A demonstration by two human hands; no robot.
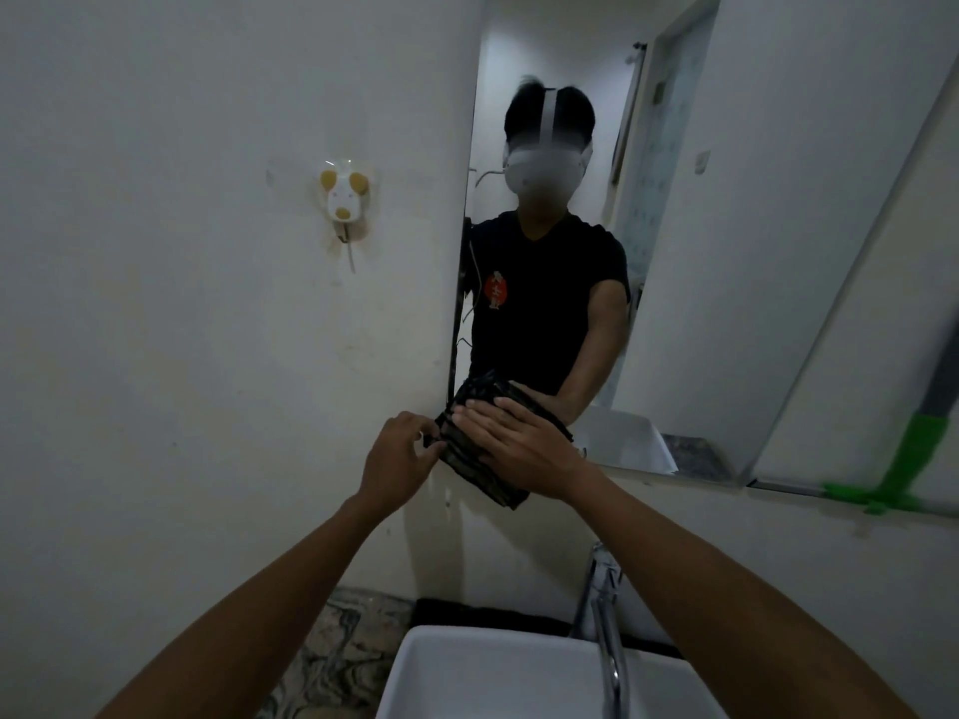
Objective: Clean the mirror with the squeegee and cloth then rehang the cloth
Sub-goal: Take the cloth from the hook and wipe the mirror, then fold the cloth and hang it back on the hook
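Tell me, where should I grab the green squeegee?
Grab the squeegee by its grey handle, reaching from the right side. The handle slants up and away from the mirror, so it looks free to hold. The green blade lies against the mirror's bottom edge.

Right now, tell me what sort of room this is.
Most likely a small home bathroom. A wall mirror hangs above a white basin with a chrome tap, and a green squeegee leans by the mirror. Both hands hold a dark cloth at its lower corner.
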